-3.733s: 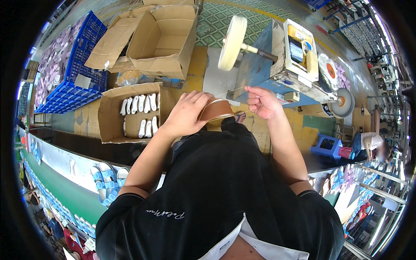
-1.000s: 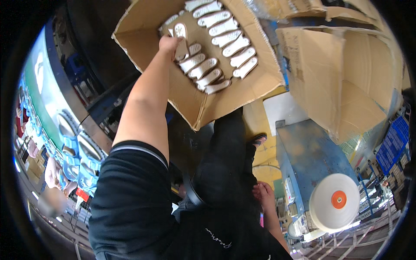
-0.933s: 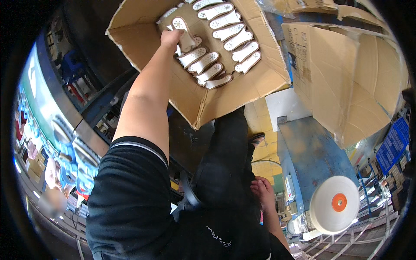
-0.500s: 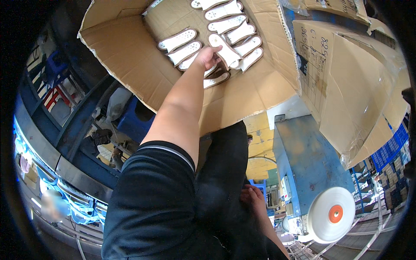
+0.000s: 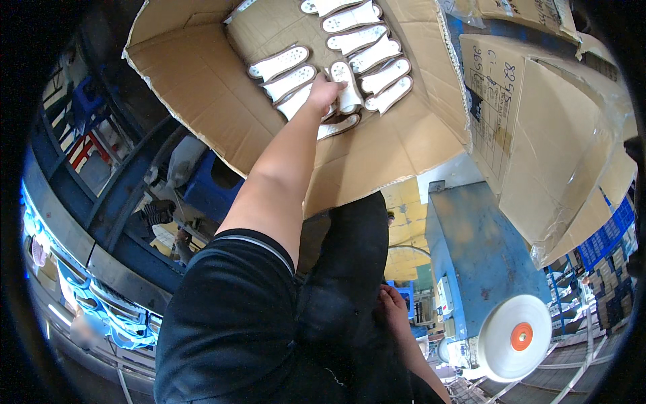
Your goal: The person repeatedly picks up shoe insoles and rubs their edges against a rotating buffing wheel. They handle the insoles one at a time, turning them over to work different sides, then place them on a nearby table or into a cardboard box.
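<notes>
At near left, blue-strapped sandals (image 5: 131, 335) in a row. Toward the far middle, an open cardboard box (image 5: 202, 81) with white sole pieces (image 5: 280, 64) in two rows. Between the rows, left hand (image 5: 324, 94) gripping one white sole piece (image 5: 348, 87), set across their line. Beside the black trouser leg (image 5: 343, 259), right hand (image 5: 393, 306), partly hidden; open or closed, impossible to tell. At right, blue machine (image 5: 481, 236) and white wheel (image 5: 501, 337); farther off, second cardboard box (image 5: 545, 141).
</notes>
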Tool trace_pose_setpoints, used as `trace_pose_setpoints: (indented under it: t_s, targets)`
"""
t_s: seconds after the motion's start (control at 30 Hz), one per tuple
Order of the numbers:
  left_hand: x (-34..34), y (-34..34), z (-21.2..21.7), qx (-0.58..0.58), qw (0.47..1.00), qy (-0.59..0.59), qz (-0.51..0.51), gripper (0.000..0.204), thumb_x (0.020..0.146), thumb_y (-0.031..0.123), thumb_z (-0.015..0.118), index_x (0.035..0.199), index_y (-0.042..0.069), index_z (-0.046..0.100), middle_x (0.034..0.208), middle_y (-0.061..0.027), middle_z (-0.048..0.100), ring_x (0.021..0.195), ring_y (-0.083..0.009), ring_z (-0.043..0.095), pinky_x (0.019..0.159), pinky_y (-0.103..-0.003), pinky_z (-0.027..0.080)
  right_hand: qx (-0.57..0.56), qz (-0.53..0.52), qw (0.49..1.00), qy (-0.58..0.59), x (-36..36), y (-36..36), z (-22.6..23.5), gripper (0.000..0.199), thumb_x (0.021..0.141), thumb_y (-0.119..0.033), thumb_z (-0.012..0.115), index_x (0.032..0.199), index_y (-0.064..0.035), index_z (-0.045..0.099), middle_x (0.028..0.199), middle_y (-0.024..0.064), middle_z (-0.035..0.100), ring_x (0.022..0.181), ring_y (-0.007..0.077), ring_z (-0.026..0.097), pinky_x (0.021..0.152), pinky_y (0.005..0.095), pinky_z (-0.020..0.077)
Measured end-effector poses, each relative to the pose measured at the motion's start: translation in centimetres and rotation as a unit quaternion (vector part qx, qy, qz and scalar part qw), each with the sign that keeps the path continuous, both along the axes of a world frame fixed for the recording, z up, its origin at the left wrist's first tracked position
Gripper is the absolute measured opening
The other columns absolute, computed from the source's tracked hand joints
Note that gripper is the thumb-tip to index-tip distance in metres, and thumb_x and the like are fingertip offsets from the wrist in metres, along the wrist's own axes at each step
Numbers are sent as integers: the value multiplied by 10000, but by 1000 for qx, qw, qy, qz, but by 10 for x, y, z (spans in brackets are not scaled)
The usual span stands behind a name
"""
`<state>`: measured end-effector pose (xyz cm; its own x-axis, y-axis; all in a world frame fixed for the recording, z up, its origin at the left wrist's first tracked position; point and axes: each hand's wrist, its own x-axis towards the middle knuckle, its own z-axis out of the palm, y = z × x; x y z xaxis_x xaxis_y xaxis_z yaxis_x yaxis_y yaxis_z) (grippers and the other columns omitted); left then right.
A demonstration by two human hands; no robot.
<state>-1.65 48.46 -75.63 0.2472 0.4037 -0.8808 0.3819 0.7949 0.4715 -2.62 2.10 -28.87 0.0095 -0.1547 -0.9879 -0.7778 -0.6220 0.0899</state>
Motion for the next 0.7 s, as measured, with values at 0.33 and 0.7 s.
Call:
trace_pose_setpoints:
  t_s: [0.33,0.7]
  targets:
    - [21,-32,17,-124,984,-10,128,605,1037,38,798,1565,-8,508,1431,-159,719,1215,-278,732,970,-460,593,7,3,1000,12,4,1,-4,307,1198,-222,640,1432,-27,673,1039,3,691,885,109,627,790,293,535]
    - [24,-40,-27,1,997,18,76,561,1081,36,731,1586,-80,516,1451,-239,723,1336,-328,701,1133,-455,560,-33,12,999,32,-2,-5,-9,308,1190,-222,655,1429,-31,691,1077,4,712,911,110,635,823,298,541]
